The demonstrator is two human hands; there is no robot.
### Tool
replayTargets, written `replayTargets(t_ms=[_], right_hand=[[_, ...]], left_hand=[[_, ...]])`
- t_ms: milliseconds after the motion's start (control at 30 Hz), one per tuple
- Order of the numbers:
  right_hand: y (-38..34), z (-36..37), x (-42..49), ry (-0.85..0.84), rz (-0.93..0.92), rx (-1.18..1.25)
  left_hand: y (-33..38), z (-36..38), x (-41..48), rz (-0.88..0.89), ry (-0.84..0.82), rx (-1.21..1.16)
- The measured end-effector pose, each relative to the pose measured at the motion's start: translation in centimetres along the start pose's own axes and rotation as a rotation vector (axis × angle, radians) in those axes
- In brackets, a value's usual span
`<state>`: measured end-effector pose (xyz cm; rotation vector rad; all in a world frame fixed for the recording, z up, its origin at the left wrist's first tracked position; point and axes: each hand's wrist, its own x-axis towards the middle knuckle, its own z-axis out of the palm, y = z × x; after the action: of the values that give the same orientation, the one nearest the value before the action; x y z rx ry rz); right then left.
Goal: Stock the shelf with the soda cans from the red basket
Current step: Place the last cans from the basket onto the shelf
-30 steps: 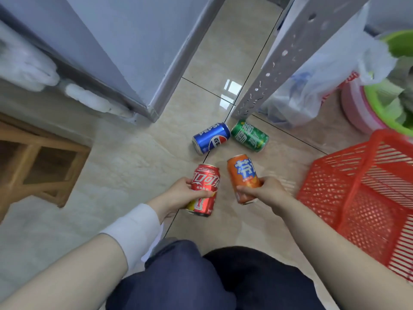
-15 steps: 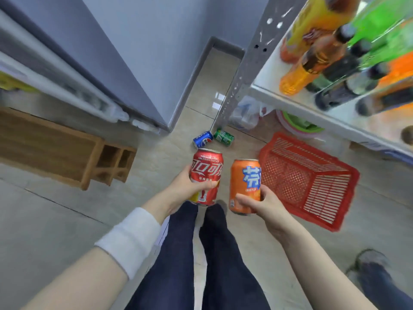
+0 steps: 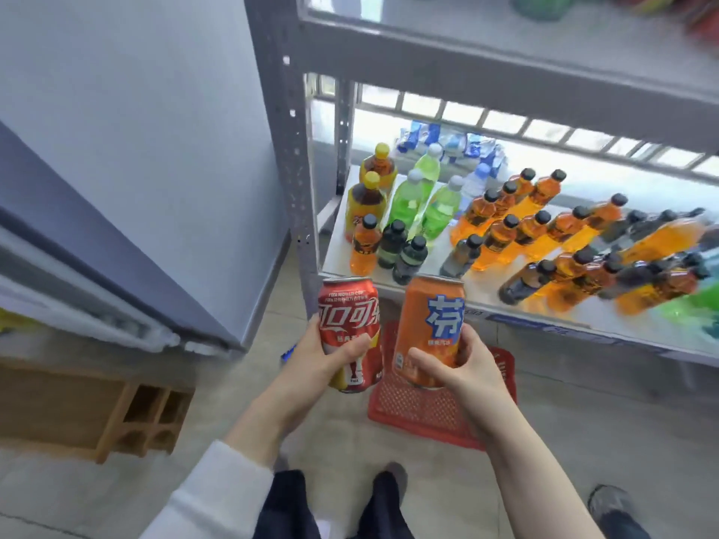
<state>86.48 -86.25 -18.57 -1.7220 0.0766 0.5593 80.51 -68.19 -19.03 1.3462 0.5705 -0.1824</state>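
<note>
My left hand (image 3: 311,355) grips a red cola can (image 3: 348,320), held upright. Beside it my right hand (image 3: 463,363) grips an orange soda can (image 3: 428,324), also upright. Both cans hover just in front of the lower edge of the grey metal shelf (image 3: 482,301), near its left post. The red basket (image 3: 424,414) lies on the floor below my hands, mostly hidden behind them. A sliver of a blue can (image 3: 288,352) shows on the floor left of my left hand.
The shelf board holds several upright bottles (image 3: 505,227) of orange, green and dark drinks. A grey cabinet (image 3: 136,169) stands to the left and a wooden bench (image 3: 97,414) sits low on the left. Another person's shoe (image 3: 614,507) is at the bottom right.
I have risen from the floor with both cans. The view has swung up from the floor and basket to the shelf, and the cans now sit at shelf-edge height.
</note>
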Motion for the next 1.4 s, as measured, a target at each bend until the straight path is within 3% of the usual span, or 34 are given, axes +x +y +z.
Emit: replayTargets(t_ms=[300,933,1200,1400], right_hand=[[-6.9,-10.5,0.0,0.039,-0.219,-0.021],[-19.3,-19.2,5.2,0.373,-0.431,-0.012],[-21.3,-23.4,7.9,0.430,-0.456,-0.004],[-22.1,-26.4,9.6,0.425,-0.500,-0.036]], left_hand=[[7.1,10.3,0.6,0.256,-0.025,0.017],[24.5,19.6,8.8,0.639,-0.259,0.222],[28.1,24.5,14.8,0.769,-0.096,0.403],[29.0,27.4,17.7,0.757,0.015,0.435]])
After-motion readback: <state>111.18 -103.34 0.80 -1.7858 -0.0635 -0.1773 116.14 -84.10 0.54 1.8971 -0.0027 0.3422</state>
